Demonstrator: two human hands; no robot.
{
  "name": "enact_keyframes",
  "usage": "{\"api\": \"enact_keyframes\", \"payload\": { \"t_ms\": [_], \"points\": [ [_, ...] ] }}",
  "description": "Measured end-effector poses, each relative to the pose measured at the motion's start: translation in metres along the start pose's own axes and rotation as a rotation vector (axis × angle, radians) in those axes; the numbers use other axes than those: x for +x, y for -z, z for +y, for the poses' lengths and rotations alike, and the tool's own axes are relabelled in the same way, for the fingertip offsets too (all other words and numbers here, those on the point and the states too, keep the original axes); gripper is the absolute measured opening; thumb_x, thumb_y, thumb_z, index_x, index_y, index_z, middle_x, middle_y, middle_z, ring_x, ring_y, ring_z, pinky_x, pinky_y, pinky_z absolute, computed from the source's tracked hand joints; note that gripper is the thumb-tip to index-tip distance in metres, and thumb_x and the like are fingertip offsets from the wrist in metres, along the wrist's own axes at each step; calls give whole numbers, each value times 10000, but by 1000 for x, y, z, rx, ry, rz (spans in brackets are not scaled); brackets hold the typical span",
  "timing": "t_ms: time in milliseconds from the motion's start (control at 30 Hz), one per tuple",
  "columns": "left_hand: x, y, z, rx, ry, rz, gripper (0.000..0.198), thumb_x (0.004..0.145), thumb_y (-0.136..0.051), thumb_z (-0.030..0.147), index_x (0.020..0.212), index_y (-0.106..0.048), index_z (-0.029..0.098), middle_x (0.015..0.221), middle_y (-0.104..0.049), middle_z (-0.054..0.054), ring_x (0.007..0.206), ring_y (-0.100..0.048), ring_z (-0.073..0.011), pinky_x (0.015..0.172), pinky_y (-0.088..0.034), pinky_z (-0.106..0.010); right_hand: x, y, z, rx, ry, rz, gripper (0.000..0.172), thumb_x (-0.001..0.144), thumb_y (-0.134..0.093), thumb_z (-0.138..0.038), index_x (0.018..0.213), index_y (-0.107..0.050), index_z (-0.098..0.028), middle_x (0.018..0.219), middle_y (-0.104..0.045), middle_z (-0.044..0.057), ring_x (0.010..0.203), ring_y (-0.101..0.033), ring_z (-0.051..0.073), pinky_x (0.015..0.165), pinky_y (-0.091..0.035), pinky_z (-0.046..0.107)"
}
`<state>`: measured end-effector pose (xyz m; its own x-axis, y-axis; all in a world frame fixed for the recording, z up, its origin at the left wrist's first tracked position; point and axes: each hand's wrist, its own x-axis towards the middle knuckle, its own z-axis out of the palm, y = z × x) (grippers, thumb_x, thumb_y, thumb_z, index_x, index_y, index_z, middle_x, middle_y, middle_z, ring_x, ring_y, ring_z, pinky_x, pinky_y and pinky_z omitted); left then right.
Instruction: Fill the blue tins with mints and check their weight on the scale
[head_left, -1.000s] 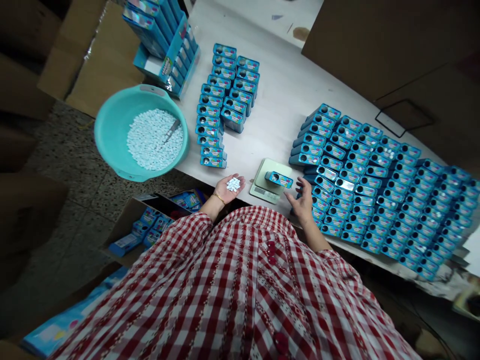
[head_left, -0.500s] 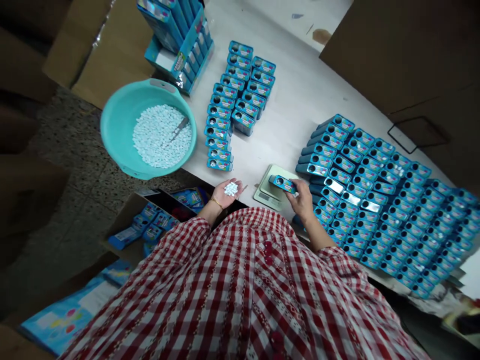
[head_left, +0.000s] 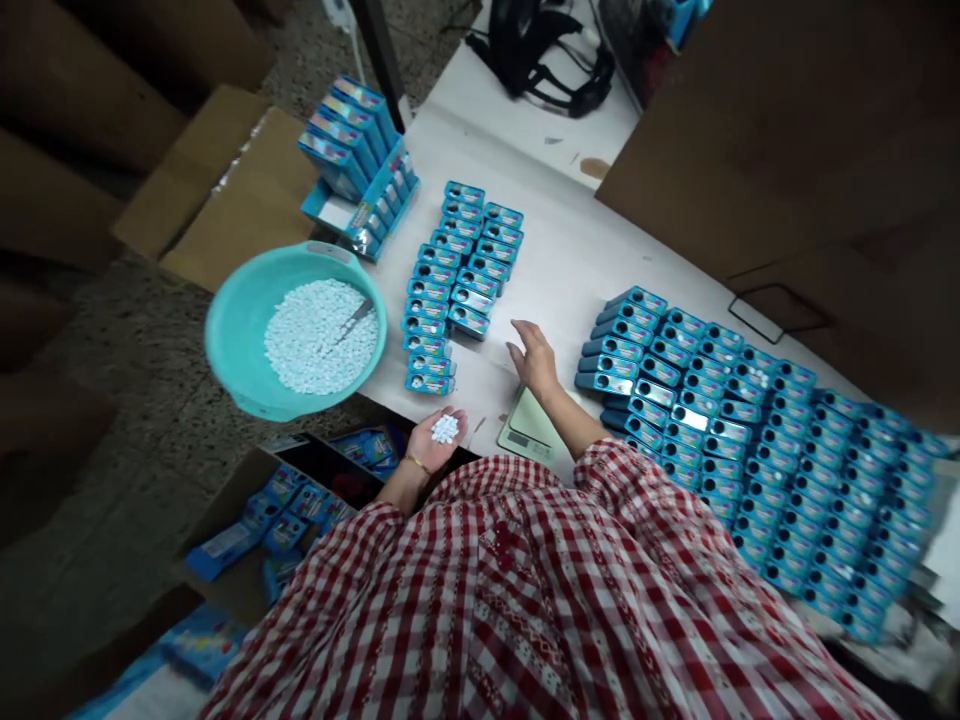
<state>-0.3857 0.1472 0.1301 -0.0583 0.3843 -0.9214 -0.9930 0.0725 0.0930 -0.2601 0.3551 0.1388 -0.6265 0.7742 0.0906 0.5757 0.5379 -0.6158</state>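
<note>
My left hand (head_left: pixel 435 442) is palm up at the table's front edge, cupping a small heap of white tablets (head_left: pixel 445 429). My right hand (head_left: pixel 536 360) reaches over the digital scale (head_left: pixel 525 428), its fingers apart and holding nothing. It is nearest to the front tin (head_left: pixel 469 321) of the shorter of two rows of blue tins, but does not touch it. The longer row (head_left: pixel 424 326) stands to the left, with white tablets showing in some of its round openings.
A turquoise basin (head_left: pixel 238 372) of white tablets with a scoop stands at left. Behind it is a blue display box (head_left: pixel 367 222) of packs. Many tins (head_left: pixel 705 400) fill the table's right side. A carton (head_left: pixel 255 470) of blue packs is below left; a large brown carton (head_left: pixel 720 150) stands behind.
My right hand has moved left and forward from the scale and let go of the blue tin, which now stands at the shorter row's front. My left hand still holds the tablets.
</note>
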Motion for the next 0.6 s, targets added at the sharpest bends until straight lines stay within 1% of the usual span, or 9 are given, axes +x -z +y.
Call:
{"api": "enact_keyframes", "payload": {
  "t_ms": [100,133,167,233,333,367,433,533,600],
  "points": [
    [4,-4,-4,41,25,17,213,854,-392,171,871,-602,138,767,-673,-99,714,-664,-178,641,-557,-313,-56,51,36,-166,-56,169,296,854,-432,-288,1107,-570,-223,1095,-554,93,1039,-486,238,897,-408,426],
    [5,-5,-5,55,36,16,212,854,-392,171,859,-601,136,768,-673,-100,718,-664,-178,641,-556,-310,-74,66,49,-256,-88,184,274,841,-456,-291,1069,-592,-220,1088,-552,98,1030,-479,253,882,-400,446],
    [7,-7,-7,69,46,13,212,854,-392,172,845,-600,134,767,-672,-102,721,-664,-178,643,-556,-311,-89,78,62,-344,-106,138,259,824,-487,-293,1041,-608,-221,1106,-546,104,1026,-468,270,861,-394,460],
    [8,-11,-11,91,61,0,215,855,-391,174,821,-598,128,768,-673,-108,726,-663,-181,651,-553,-314,-109,92,83,-472,-117,32,244,798,-526,-272,1018,-623,-228,1162,-527,107,1043,-440,288,839,-377,467],
    [8,-16,-16,110,65,-47,208,849,-407,178,811,-602,117,786,-674,-122,749,-663,-189,670,-548,-319,-115,95,100,-588,-67,-44,199,805,-509,-212,955,-637,-239,1223,-506,94,1077,-411,285,846,-349,459],
    [7,-17,-17,110,62,-64,201,845,-416,180,816,-604,117,792,-674,-124,758,-663,-191,678,-546,-322,-114,96,99,-615,-34,-49,187,812,-492,-192,916,-641,-237,1230,-506,89,1092,-402,281,859,-339,459],
    [5,-17,-18,105,56,-89,187,838,-431,183,833,-608,120,797,-675,-121,770,-662,-193,691,-544,-331,-112,99,87,-650,42,-62,200,821,-461,-158,860,-642,-232,1215,-517,84,1119,-385,276,904,-308,471],
    [3,-14,-18,94,52,-94,181,837,-437,185,850,-608,127,790,-677,-112,775,-663,-193,690,-544,-334,-113,104,50,-651,135,-110,225,824,-446,-137,891,-637,-236,1173,-531,84,1110,-387,263,957,-267,476],
    [2,-13,-19,87,49,-88,183,838,-432,182,839,-606,126,784,-676,-111,769,-663,-192,680,-545,-329,-115,101,22,-633,188,-178,238,830,-445,-141,937,-631,-242,1163,-529,85,1055,-411,250,925,-301,444]
  ]
}}
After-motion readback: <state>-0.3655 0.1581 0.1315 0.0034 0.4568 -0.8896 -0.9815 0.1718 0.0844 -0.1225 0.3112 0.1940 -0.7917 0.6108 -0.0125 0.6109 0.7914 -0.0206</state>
